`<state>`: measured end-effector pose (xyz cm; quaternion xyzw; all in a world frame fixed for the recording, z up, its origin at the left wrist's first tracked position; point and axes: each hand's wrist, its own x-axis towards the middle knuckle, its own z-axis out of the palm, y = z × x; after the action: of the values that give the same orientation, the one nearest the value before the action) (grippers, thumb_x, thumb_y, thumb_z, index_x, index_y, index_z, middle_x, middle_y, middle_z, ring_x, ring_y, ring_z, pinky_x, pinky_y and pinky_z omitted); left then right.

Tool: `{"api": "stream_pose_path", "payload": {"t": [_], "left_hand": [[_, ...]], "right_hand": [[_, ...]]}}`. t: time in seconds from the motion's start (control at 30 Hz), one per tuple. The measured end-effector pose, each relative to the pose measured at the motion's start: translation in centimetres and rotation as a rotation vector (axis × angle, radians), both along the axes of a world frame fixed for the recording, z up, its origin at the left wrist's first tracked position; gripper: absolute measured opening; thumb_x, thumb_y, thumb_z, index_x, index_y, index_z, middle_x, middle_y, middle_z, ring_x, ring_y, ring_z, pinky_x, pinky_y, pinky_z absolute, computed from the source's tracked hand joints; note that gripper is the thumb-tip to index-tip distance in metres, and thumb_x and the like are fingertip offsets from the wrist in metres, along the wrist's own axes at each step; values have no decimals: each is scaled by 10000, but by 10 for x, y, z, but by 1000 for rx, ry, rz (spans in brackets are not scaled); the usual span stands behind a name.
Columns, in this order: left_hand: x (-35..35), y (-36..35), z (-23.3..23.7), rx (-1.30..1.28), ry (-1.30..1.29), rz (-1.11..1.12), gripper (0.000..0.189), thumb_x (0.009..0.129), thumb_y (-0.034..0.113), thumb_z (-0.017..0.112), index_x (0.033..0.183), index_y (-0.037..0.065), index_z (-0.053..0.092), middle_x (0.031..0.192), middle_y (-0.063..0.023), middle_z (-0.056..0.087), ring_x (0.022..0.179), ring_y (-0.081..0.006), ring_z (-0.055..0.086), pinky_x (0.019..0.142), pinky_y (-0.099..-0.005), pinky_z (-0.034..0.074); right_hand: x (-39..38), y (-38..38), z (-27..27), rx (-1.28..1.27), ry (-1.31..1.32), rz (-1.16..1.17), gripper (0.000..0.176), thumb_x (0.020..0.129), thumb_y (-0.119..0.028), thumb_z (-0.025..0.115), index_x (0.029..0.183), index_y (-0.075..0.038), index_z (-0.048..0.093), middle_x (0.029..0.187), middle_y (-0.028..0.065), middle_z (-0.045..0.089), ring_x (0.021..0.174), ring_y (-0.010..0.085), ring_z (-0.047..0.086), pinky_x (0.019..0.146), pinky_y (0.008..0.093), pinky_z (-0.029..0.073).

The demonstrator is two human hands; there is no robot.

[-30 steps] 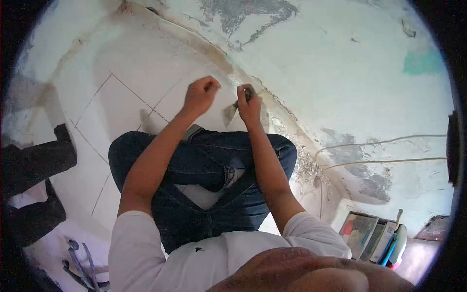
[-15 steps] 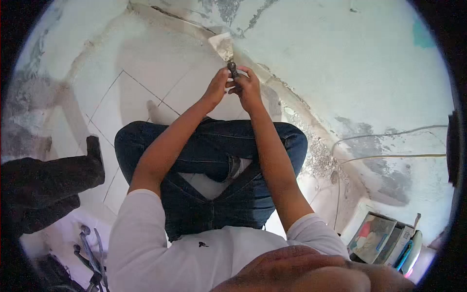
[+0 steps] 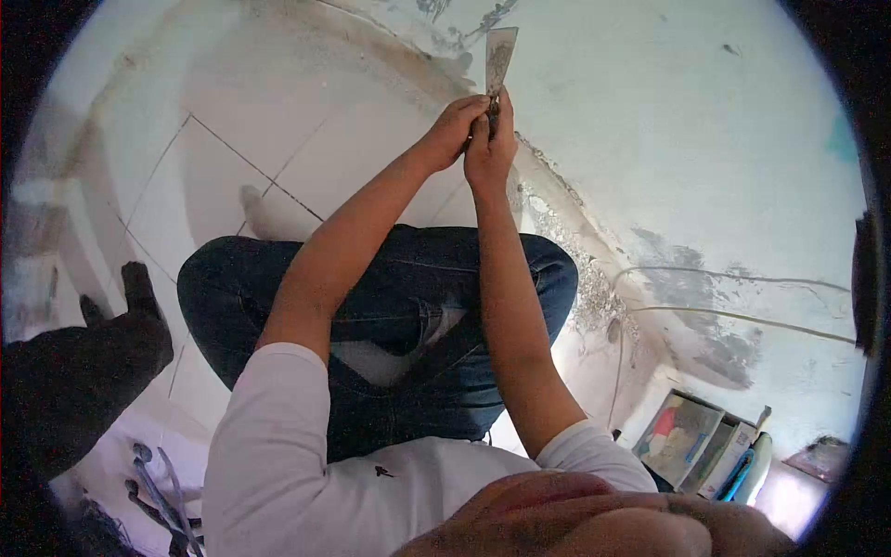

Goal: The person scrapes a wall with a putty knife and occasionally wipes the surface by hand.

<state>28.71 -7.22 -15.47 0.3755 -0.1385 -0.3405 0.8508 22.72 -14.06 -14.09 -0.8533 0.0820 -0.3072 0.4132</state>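
A putty knife [image 3: 501, 58] with a flared, smeared metal blade points up and away from me, its blade in front of the pale wall. My right hand [image 3: 491, 156] is closed around its dark handle. My left hand [image 3: 453, 135] is closed against the same handle from the left side, fingers partly hidden. Most of the handle is covered by both hands. Beneath my forearms are my crossed legs in blue jeans [image 3: 408, 278].
A peeling white wall [image 3: 696, 158] rises ahead and right, with crumbled debris [image 3: 580, 255] along its base. Thin cables [image 3: 733, 316] run across it. An open box [image 3: 682, 441] with items stands lower right. At left, another person's dark-clothed leg [image 3: 88, 381] rests on the tiled floor [image 3: 223, 176].
The putty knife has moved up and right, and its blade has turned from leaning left to nearly upright. Both hands have moved with it and closed further around the handle.
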Motion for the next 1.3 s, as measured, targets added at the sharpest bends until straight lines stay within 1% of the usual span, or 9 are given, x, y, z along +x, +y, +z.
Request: {"api": "stream_pose_path", "payload": {"t": [0.17,0.4,0.47,0.6,0.67,0.87,0.97,1.13,1.3], "left_hand": [[9,6,-3,-123,228,-122,357,995,317,448,1174,19,532,1057,-98,597,959,-190,585,852,-338,503],[8,19,20,-39,286,-189,330,1008,297,417,1150,24,535,1019,-83,599,910,-160,590,804,-327,518],[7,13,13,-143,299,-139,321,1012,288,409,1141,23,536,1028,-88,600,917,-159,594,801,-326,524],[15,10,9,-126,299,-166,320,1008,300,420,1115,25,544,1036,-95,600,918,-159,596,789,-321,527],[13,14,7,-171,301,-176,390,984,339,493,1206,20,528,1076,-84,597,958,-170,585,841,-309,513],[11,8,5,-133,304,-159,370,971,330,512,1173,23,550,1060,-92,616,940,-178,587,864,-319,499],[5,12,18,-103,337,-89,311,986,297,460,1078,17,560,1029,-85,609,912,-160,588,818,-307,496],[3,15,14,-107,334,-200,348,976,317,472,1097,3,560,1057,-106,610,939,-178,588,839,-324,497],[23,14,11,-116,351,-103,340,983,306,442,1114,15,560,1037,-109,598,922,-179,584,819,-336,498]], "right_hand": [[12,9,0,11,-30,-7,459,931,-83,456,1383,-44,384,1126,258,605,915,392,642,766,415,505],[8,30,19,25,124,-146,435,932,-78,437,1363,-50,380,1087,273,606,908,416,641,739,438,505],[10,31,17,-166,-43,-117,441,935,-82,423,1371,-54,362,1091,278,598,925,422,636,740,458,499],[13,33,18,-48,56,-162,436,938,-93,418,1368,-55,359,1120,276,588,959,428,623,773,463,492],[12,29,17,-125,35,-104,432,938,-93,410,1364,-54,355,1147,284,571,995,426,611,809,466,485],[13,27,6,-32,4,-129,427,928,-73,415,1349,-19,364,1206,269,529,1061,407,579,874,431,468],[7,34,17,-30,25,-127,417,926,-64,418,1334,2,366,1209,282,517,1103,406,554,905,417,448],[3,27,7,-20,29,-110,412,937,-79,420,1337,1,362,1196,276,533,1057,404,584,877,429,463],[23,35,16,-22,12,-98,407,948,-86,420,1341,2,356,1206,281,535,1072,407,578,902,427,457]]}}
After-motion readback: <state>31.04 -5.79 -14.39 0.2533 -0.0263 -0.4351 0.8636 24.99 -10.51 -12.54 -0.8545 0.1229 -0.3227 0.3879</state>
